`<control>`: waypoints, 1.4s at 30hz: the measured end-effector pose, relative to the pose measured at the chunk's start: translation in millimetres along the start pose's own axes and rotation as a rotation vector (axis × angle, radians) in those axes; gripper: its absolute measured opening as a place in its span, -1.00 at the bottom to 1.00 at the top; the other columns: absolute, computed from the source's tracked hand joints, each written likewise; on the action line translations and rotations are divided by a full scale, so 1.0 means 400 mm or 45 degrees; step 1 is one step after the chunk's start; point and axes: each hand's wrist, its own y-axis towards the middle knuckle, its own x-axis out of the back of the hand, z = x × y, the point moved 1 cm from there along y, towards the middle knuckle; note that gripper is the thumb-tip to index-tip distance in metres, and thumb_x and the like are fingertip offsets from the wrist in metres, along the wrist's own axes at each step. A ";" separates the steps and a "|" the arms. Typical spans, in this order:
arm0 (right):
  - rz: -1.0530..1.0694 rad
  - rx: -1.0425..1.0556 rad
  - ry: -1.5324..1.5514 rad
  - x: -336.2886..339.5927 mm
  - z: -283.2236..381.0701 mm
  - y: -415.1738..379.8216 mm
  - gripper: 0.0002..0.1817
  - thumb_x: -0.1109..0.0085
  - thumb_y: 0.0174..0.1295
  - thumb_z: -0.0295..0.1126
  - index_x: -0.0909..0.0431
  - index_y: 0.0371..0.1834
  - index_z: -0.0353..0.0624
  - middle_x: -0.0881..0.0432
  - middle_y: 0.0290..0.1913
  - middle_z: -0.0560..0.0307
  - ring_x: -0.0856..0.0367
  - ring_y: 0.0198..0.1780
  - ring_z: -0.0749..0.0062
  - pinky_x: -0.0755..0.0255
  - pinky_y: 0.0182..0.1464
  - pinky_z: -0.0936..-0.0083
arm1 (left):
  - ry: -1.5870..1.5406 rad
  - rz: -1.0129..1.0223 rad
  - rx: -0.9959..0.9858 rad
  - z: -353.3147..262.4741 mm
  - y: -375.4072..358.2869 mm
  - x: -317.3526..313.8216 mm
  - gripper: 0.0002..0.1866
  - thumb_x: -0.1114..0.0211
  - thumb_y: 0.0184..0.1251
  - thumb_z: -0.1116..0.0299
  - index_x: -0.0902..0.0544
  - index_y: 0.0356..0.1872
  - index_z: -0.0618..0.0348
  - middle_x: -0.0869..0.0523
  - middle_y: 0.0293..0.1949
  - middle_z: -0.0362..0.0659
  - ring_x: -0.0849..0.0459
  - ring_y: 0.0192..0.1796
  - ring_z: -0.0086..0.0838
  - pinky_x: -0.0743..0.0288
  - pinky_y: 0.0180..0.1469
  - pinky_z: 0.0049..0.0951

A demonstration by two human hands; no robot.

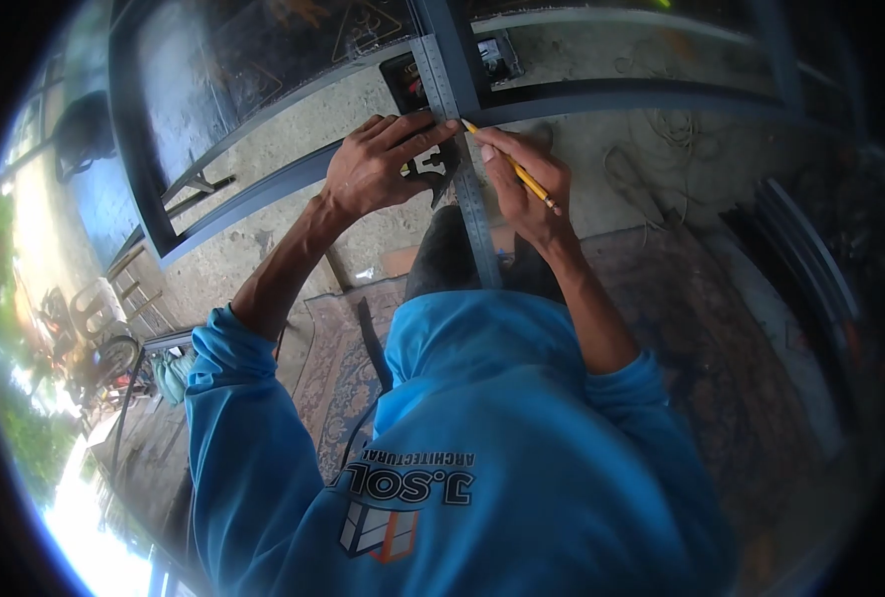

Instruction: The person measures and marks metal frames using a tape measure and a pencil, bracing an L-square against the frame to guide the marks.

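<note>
A long steel-bladed combination square (476, 224) runs from the dark metal frame (454, 55) down towards my lap, its dark head (445, 167) partly covered by my left hand. My left hand (378, 164) grips the square, fingers stretched across the blade and thumb bent beside the head. In my right hand (532, 184) is a yellow pencil (530, 179), pinched between thumb and fingers. Its tip is right at the blade's edge, beside my left fingertips, where the frame's bars meet.
A dark tray (402, 85) and a box of small items (502, 57) lie beyond the frame. A patterned rug (333, 373) covers the floor by my legs. Coiled cord (651, 159) lies at right, near long dark metal bars (805, 269). A motorcycle (114, 358) stands far left.
</note>
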 end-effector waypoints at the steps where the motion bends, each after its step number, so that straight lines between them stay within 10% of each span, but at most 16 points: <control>1: 0.001 -0.003 -0.002 0.009 0.002 -0.006 -0.83 -0.13 0.21 -0.55 -0.63 -0.17 -0.33 -0.68 -0.27 -0.03 -0.69 -0.33 0.34 -0.56 -0.29 0.51 | -0.008 -0.008 0.007 -0.001 0.000 -0.001 -0.12 -0.57 -0.29 0.25 -0.49 0.27 -0.25 -0.61 0.06 -0.20 -0.65 -0.03 -0.31 -0.54 0.07 -0.36; 4: 0.177 -0.063 -0.088 0.053 0.004 -0.023 -0.85 -0.11 0.25 -0.50 -0.64 -0.20 -0.30 -0.69 -0.31 0.01 -0.67 -0.37 0.40 -0.52 -0.36 0.55 | 0.016 0.001 0.010 -0.002 0.000 0.002 -0.11 -0.59 -0.33 0.26 -0.50 0.26 -0.24 -0.61 0.07 -0.19 -0.65 -0.01 -0.30 -0.55 0.08 -0.34; 6: 0.545 -0.625 -0.326 0.081 0.005 -0.070 -0.83 -0.11 0.31 -0.39 -0.61 -0.22 -0.29 -0.67 -0.35 0.00 -0.63 -0.42 0.40 -0.46 -0.41 0.52 | 0.042 0.022 0.012 -0.003 -0.001 0.003 -0.10 -0.62 -0.38 0.27 -0.52 0.25 -0.21 -0.61 0.09 -0.17 -0.64 0.00 -0.29 -0.55 0.09 -0.32; 9: 0.101 -0.814 0.181 0.053 0.046 -0.084 -0.77 -0.11 0.35 -0.30 -0.56 -0.23 -0.30 -0.62 -0.39 -0.04 -0.60 -0.46 0.35 -0.43 -0.42 0.44 | 0.042 0.006 0.037 -0.011 -0.008 -0.003 -0.11 -0.61 -0.33 0.30 -0.51 0.26 -0.23 -0.58 0.11 -0.17 -0.63 0.01 -0.29 -0.55 0.07 -0.29; 12: 0.407 -0.693 0.137 0.002 0.005 -0.139 -0.72 -0.10 0.37 -0.24 -0.53 -0.16 -0.31 -0.60 -0.41 0.02 -0.58 -0.47 0.40 -0.41 -0.43 0.50 | 0.061 -0.069 -0.005 -0.013 -0.003 -0.004 -0.12 -0.60 -0.29 0.32 -0.49 0.27 -0.24 -0.55 0.15 -0.17 -0.62 0.02 -0.28 -0.56 0.05 -0.27; 17: 0.106 -1.162 0.399 -0.007 0.053 -0.161 -0.74 -0.10 0.35 -0.26 -0.51 -0.17 -0.29 -0.56 -0.43 -0.06 -0.60 -0.43 0.19 -0.45 -0.34 0.35 | 0.075 -0.067 -0.004 -0.039 0.025 0.005 -0.10 -0.62 -0.29 0.22 -0.45 0.28 -0.23 -0.43 0.27 -0.14 -0.55 0.11 -0.21 -0.47 0.15 -0.23; 36: 0.235 -0.723 0.069 0.020 0.017 -0.147 -0.75 -0.04 0.39 -0.27 -0.52 -0.18 -0.27 -0.49 -0.56 -0.09 -0.50 -0.54 0.17 -0.41 -0.41 0.40 | -0.074 0.008 -0.009 -0.009 0.037 -0.011 -0.23 -0.54 -0.22 0.29 -0.51 0.20 -0.17 -0.34 0.35 -0.15 -0.63 0.09 -0.12 -0.71 -0.05 -0.27; 42: -0.129 -0.370 -0.159 0.083 0.039 -0.056 -0.73 -0.09 0.37 -0.32 -0.54 -0.01 -0.29 -0.57 -0.42 0.00 -0.58 -0.45 0.31 -0.47 -0.38 0.48 | -0.059 -0.002 -0.024 -0.013 0.040 -0.006 -0.18 -0.57 -0.27 0.39 -0.51 0.21 -0.14 -0.38 0.32 -0.14 -0.62 0.13 -0.16 -0.72 -0.04 -0.28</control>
